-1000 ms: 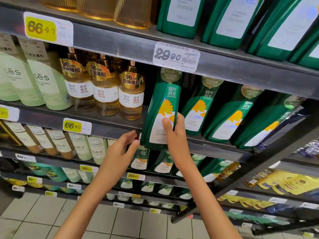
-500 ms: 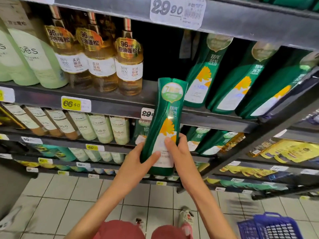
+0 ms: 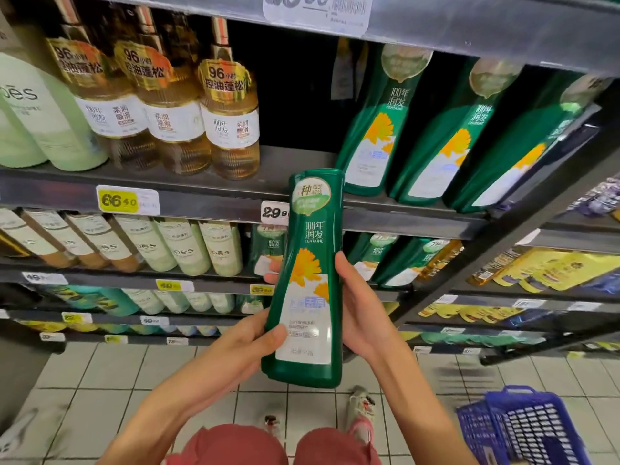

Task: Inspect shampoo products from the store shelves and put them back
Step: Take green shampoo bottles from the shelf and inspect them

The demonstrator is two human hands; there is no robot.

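A tall green shampoo bottle [image 3: 307, 280] with a yellow flower and a white label stands upright in front of the shelves, label facing me. My left hand [image 3: 248, 340] grips its lower left side, thumb on the front. My right hand [image 3: 360, 310] holds its right side, fingers wrapped behind. On the shelf [image 3: 208, 203] behind it there is a dark gap [image 3: 295, 112] between the amber bottles and the row of matching green bottles [image 3: 379, 129].
Amber shampoo bottles [image 3: 231, 125] and pale green bottles [image 3: 50, 119] stand left of the gap. Lower shelves hold more bottles and yellow packs [image 3: 550, 266]. A blue shopping basket [image 3: 523, 427] sits on the tiled floor at bottom right, near my feet.
The green bottle came off the shelf and moved down toward me. My left hand, free a second ago, now grips it. The view tilted down.
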